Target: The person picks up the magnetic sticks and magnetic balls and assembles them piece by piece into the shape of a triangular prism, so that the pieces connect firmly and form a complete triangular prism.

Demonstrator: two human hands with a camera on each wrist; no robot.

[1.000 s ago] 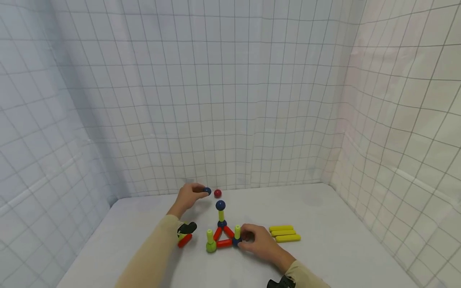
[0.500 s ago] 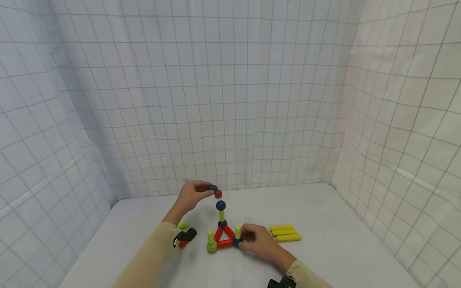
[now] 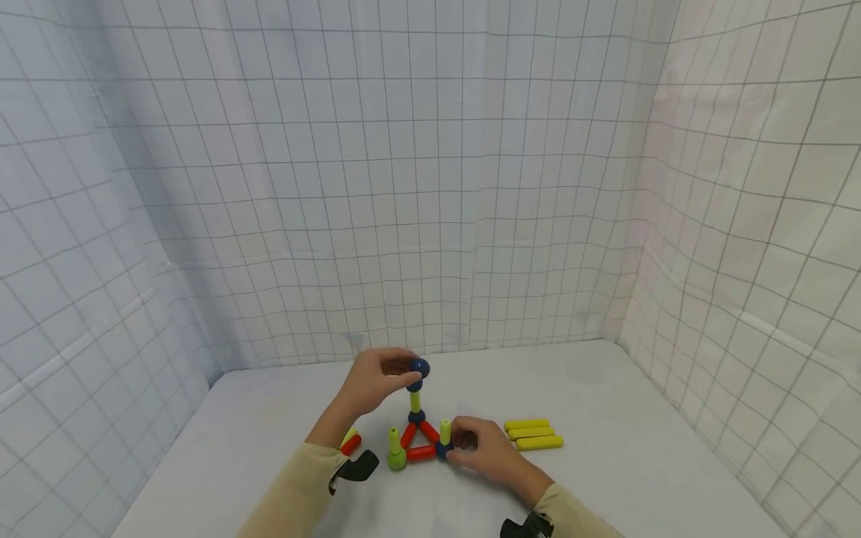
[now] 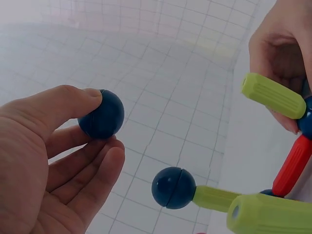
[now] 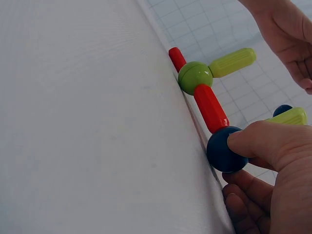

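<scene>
Between thumb and fingers, my left hand (image 3: 373,379) (image 4: 63,146) pinches a dark blue ball (image 3: 421,367) (image 4: 105,116). In the left wrist view a gap separates it from the blue ball (image 4: 173,187) that tops an upright yellow-green rod (image 3: 415,402). Red rods (image 3: 421,453) (image 5: 210,108) form a triangle with a green ball (image 3: 397,458) (image 5: 195,78) and two blue balls at its corners; each corner bears an upright yellow-green rod. My right hand (image 3: 491,452) (image 5: 287,165) grips the right corner's blue ball (image 3: 444,450) (image 5: 226,149).
Three yellow rods (image 3: 539,442) lie side by side on the white table (image 3: 639,463), right of my right hand. A loose red rod (image 3: 350,445) lies by a yellow-green piece (image 3: 349,433) beside my left wrist. Gridded cloth (image 3: 430,187) stands behind and at both sides.
My left hand has moved right and nearer with the blue ball, from beside the red ball to above the tall rod's ball. The red ball no longer shows in the head view. My right hand stays put.
</scene>
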